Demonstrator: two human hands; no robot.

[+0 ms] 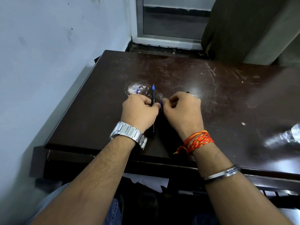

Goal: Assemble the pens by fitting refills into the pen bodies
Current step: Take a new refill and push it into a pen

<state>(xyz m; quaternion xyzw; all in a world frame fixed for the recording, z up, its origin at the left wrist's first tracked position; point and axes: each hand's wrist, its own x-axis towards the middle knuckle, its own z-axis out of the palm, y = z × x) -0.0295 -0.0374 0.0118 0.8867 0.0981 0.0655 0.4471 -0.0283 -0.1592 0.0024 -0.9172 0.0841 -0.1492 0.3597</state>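
At frame centre, the left hand is gripping a black pen body with closed fingers; the right hand is pinching a blue refill beside it, apparently not yet inserted.

A black pen body lies lengthwise on the dark bench, its blue tip pointing toward twelve o'clock and its thin rear end toward six o'clock, its middle hidden. A thin blue refill stands nearly upright just to its three o'clock side. At about ten o'clock from the pen, a second small blue tip shows, most of it hidden.
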